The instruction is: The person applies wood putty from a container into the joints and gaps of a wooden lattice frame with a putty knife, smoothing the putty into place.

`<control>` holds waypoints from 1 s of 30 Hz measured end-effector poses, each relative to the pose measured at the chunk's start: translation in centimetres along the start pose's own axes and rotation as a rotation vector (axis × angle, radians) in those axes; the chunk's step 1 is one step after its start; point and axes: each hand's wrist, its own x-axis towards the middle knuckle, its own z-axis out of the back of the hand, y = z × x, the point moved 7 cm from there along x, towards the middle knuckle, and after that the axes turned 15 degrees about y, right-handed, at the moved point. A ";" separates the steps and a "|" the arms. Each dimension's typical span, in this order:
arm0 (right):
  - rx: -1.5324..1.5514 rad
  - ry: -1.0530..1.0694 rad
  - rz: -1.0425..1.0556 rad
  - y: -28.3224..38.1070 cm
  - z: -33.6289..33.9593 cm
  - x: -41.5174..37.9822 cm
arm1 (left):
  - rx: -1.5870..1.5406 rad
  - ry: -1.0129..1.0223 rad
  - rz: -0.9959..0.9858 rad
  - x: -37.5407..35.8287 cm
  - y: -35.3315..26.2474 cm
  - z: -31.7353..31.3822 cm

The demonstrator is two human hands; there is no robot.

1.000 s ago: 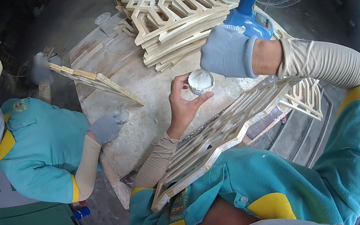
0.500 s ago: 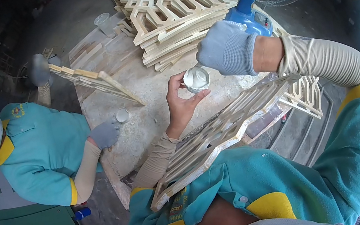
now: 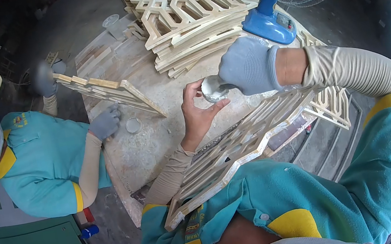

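My bare left hand point(image 3: 197, 116) grips a small round cup point(image 3: 214, 89) of white paste between thumb and fingers, over the table. My right hand point(image 3: 248, 66), in a grey knit glove, is closed with its knuckles up at the cup's right side. Its fingertips reach the cup's rim, and whatever they pinch is hidden. Below both hands, a wooden lattice panel point(image 3: 241, 148) leans at a slant between my chest and the table edge, with white smears along its near rail.
A stack of lattice panels point(image 3: 186, 4) stands on the table point(image 3: 158, 144), beside a blue fan point(image 3: 269, 24). At left, a co-worker point(image 3: 45, 152) in gloves holds another lattice panel point(image 3: 110, 92). Another small cup point(image 3: 133, 125) sits near that person.
My right hand has lowered to the cup's rim, while my left hand stays almost still. The co-worker's lower hand has drawn back from the other cup, and their panel has shifted slightly right.
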 end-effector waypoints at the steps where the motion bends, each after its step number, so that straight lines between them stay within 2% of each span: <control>1: -0.001 0.002 0.003 -0.3 0.1 0.0 | -0.002 -0.016 0.014 -0.2 0.3 0.1; 4: -0.065 0.018 -0.060 -1.1 0.5 -0.4 | -0.017 -0.029 0.029 -0.3 0.6 0.2; 7: -0.102 -0.062 -0.120 -1.0 0.6 -0.1 | 0.008 -0.002 0.005 0.0 -0.4 -0.1; 10: -0.184 -0.134 0.046 0.9 0.0 0.3 | 0.020 0.003 -0.004 -0.2 0.2 -0.1; 11: -0.186 -0.134 0.049 0.6 0.0 0.2 | -0.007 -0.013 0.021 -0.4 0.9 0.1; 13: -0.109 0.008 0.014 -0.3 0.4 -0.2 | -0.017 -0.017 0.035 -0.4 0.9 0.2; 18: -0.132 -0.071 -0.074 -1.1 0.6 0.3 | 0.020 0.024 0.010 0.1 0.1 -0.5; 21: -0.199 -0.112 0.033 0.5 -0.6 0.6 | 0.045 0.049 0.022 0.0 0.3 -0.5; 24: -0.165 -0.053 0.097 0.5 -0.2 0.0 | 0.059 0.033 0.052 -0.1 0.2 -0.1; 27: -0.144 -0.034 0.003 -1.0 0.0 0.2 | -0.004 0.028 0.064 0.2 0.6 -0.3; 30: -0.157 -0.141 -0.014 -0.6 0.1 0.4 | 0.059 0.066 0.020 0.1 -0.2 -0.7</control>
